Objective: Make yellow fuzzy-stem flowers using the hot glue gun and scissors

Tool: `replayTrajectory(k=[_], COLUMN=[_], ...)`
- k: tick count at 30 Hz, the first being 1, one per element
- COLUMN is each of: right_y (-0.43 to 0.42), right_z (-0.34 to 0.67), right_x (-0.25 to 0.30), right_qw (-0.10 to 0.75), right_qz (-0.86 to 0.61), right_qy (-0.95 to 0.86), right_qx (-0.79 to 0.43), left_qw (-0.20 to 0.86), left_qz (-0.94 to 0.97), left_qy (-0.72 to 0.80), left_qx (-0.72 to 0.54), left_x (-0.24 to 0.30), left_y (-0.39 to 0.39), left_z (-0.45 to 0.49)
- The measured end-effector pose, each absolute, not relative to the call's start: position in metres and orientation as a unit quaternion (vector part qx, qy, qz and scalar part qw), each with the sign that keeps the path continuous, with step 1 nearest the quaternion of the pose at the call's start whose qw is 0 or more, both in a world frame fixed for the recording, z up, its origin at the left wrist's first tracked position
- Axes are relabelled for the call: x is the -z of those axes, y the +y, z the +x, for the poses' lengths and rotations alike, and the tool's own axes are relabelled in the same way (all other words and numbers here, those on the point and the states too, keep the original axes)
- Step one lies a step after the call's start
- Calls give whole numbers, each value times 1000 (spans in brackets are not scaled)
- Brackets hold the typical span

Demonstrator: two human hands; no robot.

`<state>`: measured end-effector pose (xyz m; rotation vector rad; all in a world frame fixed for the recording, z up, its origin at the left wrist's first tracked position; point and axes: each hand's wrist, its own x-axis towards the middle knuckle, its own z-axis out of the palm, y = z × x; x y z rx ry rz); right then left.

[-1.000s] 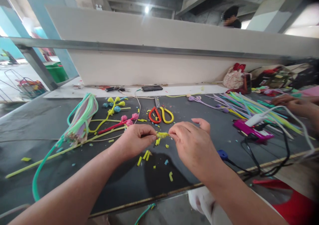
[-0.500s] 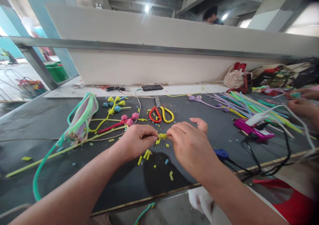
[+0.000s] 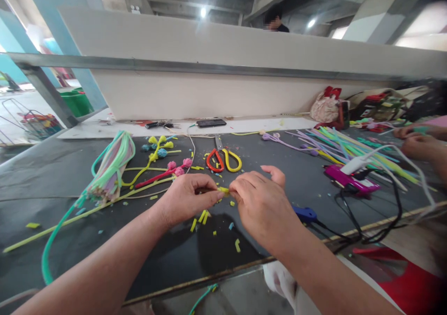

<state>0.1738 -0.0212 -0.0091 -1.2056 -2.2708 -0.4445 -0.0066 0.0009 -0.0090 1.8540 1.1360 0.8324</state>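
Between my two hands is a small yellow piece [image 3: 224, 190], pinched at both ends; it looks like a short cut of the fuzzy craft stems lying about. My left hand [image 3: 190, 193] closes thumb and forefinger on its left end. On the right end, the fingertips of my right hand [image 3: 260, 201] are pressed together, with the thumb raised. Just beyond my hands lie scissors [image 3: 224, 160] with one red and one yellow handle. Yellow cut bits [image 3: 203, 216] are scattered on the dark tabletop [image 3: 167, 259] below the piece.
At left lies a tied bundle of pastel stems [image 3: 117, 166], beside yellow-blue [image 3: 155, 154] and pink [image 3: 179, 167] budded sprigs. A phone [image 3: 211, 123] rests at the back. Loose stems [image 3: 335, 143], a purple power strip [image 3: 351, 180], cables and a blue tool [image 3: 305, 214] lie right. Another person's hands [image 3: 421, 140] work at far right.
The yellow piece shows less between my fingertips, which have shifted slightly around it. The whole view has moved a little, so the table's contents appear slightly further left.
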Motion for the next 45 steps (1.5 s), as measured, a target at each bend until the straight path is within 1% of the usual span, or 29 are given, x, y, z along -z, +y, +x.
replayTrajectory(k=[11,13,16,18,20,22,24,26,35,40,45], right_y=[-25,-27,-28,-27,-24,-20,-16,-15,-12,-12,-12], right_z=[166,166,169,173,176,178,179,178,171,170,169], right_x=[11,9,2,-3,-6,-7,-5,-3,1,1,1], right_qw=[270,281,318,353,371,367,356,355,355,348,342], right_qz=[-441,-441,-438,-448,-478,-510,-511,-496,-485,-498,-507], right_qy=[-842,-841,-835,-820,-795,-760,-724,-704,-698,-669,-659], right_qx=[151,141,100,52,-37,-169,-296,-364,-388,-428,-438], left_qw=[354,361,398,416,412,398,391,391,403,417,404], left_qz=[715,710,699,695,697,702,704,705,703,706,719], left_qy=[482,480,464,453,449,453,455,453,457,451,439], left_qx=[-362,-368,-372,-373,-377,-379,-380,-381,-367,-352,-357], left_x=[13,14,14,13,12,11,9,7,7,5,4], left_y=[-3,-3,-3,-3,-3,-3,-4,-5,-8,-8,-9], left_z=[-3,-4,-4,-5,-5,-5,-5,-4,-1,-2,-3])
